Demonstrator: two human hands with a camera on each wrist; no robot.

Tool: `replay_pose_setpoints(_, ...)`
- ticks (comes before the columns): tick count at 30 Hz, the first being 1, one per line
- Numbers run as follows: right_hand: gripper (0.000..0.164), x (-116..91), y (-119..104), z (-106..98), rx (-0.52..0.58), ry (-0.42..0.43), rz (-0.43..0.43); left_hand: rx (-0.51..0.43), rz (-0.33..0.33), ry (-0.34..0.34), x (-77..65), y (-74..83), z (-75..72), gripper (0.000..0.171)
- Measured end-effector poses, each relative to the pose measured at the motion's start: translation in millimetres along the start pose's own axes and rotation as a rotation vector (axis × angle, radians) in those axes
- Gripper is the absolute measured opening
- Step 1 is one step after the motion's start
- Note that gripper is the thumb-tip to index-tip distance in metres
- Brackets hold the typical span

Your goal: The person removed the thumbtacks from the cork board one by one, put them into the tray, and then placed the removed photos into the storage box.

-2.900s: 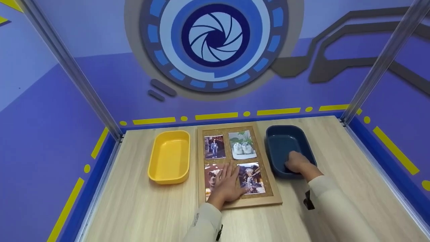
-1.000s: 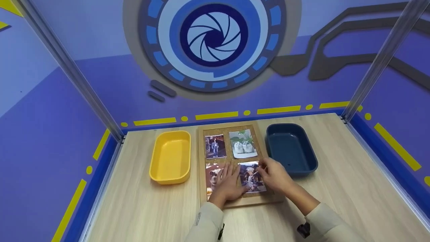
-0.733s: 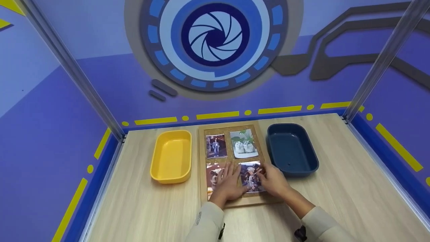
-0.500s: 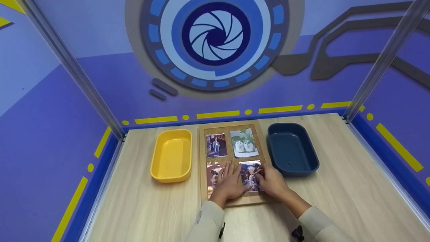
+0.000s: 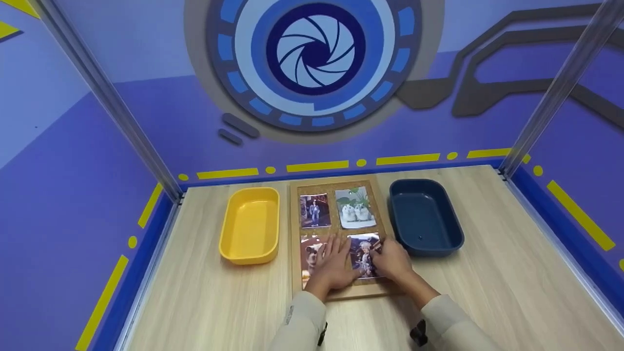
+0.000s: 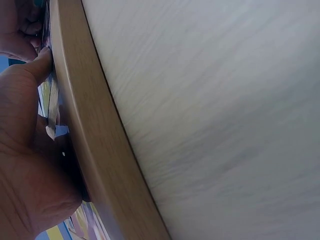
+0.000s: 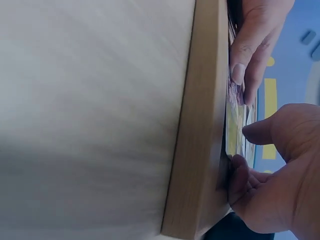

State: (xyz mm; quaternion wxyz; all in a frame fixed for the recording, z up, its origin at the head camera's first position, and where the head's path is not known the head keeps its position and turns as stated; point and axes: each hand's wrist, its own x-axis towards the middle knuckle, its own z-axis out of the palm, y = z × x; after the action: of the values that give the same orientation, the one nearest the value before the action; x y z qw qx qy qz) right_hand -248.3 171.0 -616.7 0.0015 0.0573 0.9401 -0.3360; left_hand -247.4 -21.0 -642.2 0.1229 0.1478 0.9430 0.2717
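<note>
A cork board in a wooden frame (image 5: 295,214) lies mid-table with photos on it. My left hand (image 5: 334,268) rests with spread fingers over the lower-left photo (image 5: 307,251), covering part of it, its thumb at the lower-right photo (image 5: 363,253). At that photo's right edge is my right hand (image 5: 392,261). In the right wrist view the right hand's thumb (image 7: 257,131) reaches to the photo surface, apart from its curled fingers (image 7: 240,172) beside the frame. I cannot tell whether the right hand holds anything small. Above lie a photo of a standing figure (image 5: 315,210) and one of two white animals (image 5: 356,212).
A yellow tray (image 5: 249,226) stands left of the board. To the right is a dark blue tray (image 5: 421,214) with a tiny dark object (image 5: 420,238) in it. Purple wall panels (image 5: 161,122) enclose the back and sides of the wooden table (image 5: 195,302).
My right hand has come out of the blue tray to the lower-right photo, then slid slightly down along its right edge. The left hand stays on the board.
</note>
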Motion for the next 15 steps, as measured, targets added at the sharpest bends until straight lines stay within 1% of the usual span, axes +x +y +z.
replay_pose_setpoints(1,0.044,1.1,-1.2,-0.2,-0.003,-0.025,0.028,0.002,-0.002,-0.006,-1.6,1.3,-1.9,0.099)
replay_pose_setpoints(4,0.049,3.7,-3.7,-1.2,-0.027,-0.058,0.088,0.004,-0.002,-0.012,-6.0,5.8,-6.7,0.098)
replay_pose_setpoints(6,0.048,5.1,-4.8,-2.6,-0.038,-0.07,0.111,0.009,0.002,-0.01,-8.6,8.9,-9.6,0.098)
replay_pose_setpoints(11,0.038,8.2,-5.7,-3.7,-0.056,-0.06,0.118,0.024,0.001,-0.003,-11.5,12.1,-12.9,0.097)
replay_pose_setpoints(15,0.038,8.4,-6.2,-1.4,-0.061,-0.043,0.122,0.02,-0.004,0.0,-12.4,11.1,-14.1,0.097)
